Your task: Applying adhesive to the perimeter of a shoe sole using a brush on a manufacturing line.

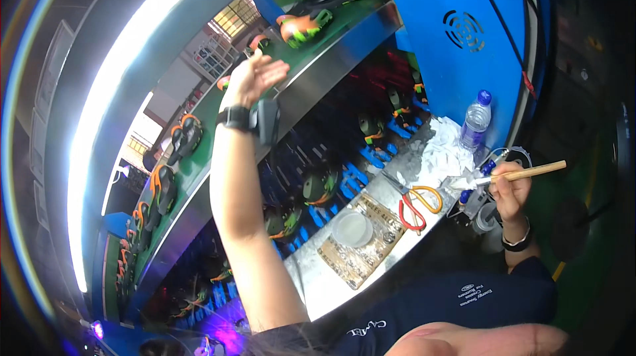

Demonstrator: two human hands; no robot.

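Note:
My left hand (255,77) is raised high with its fingers spread, holding nothing, over the upper green conveyor belt (218,101). It hovers close to an orange, green and black shoe part (260,42) on that belt. A black watch and a small grey device sit at that wrist. My right hand (510,187) is low at the right, closed on a wooden-handled brush (527,173) whose bristle end points left over the steel work ledge (318,276). A bracelet circles that wrist.
More orange and black shoe parts (184,136) ride the upper belt. Dark shoes on blue holders (319,187) fill the lower level. On the ledge lie red and yellow scissors (414,205), a round clear dish (352,227), white paper scraps (442,150) and a water bottle (476,119).

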